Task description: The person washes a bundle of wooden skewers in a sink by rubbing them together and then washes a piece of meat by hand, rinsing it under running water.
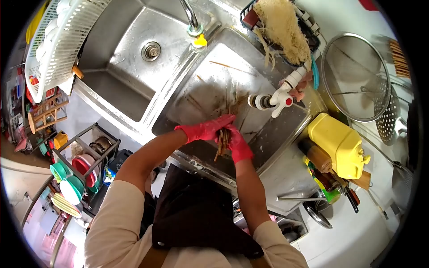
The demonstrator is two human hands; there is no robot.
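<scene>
Both my hands wear pink rubber gloves and meet over the right sink basin point(178, 105), near its front edge. A bundle of thin brown sticks point(222, 145), which look like chopsticks, is gripped between them. My right hand point(240, 144) is closed round the bundle from the right. From the left, my left hand point(205, 128) presses against its upper part with fingers extended and together. The lower ends poke out below the gloves. One loose stick point(225, 66) lies on the wet basin floor farther back, with dark bits scattered around.
A white-handled tap point(282, 100) juts over the basin's right side. The steel faucet point(190, 15) stands between the basins. A yellow jug point(337, 145) and bottles are at right, below a round strainer point(356, 77). Fibrous scrubbing material point(283, 29) fills a back basket. A dish rack point(67, 40) is at left.
</scene>
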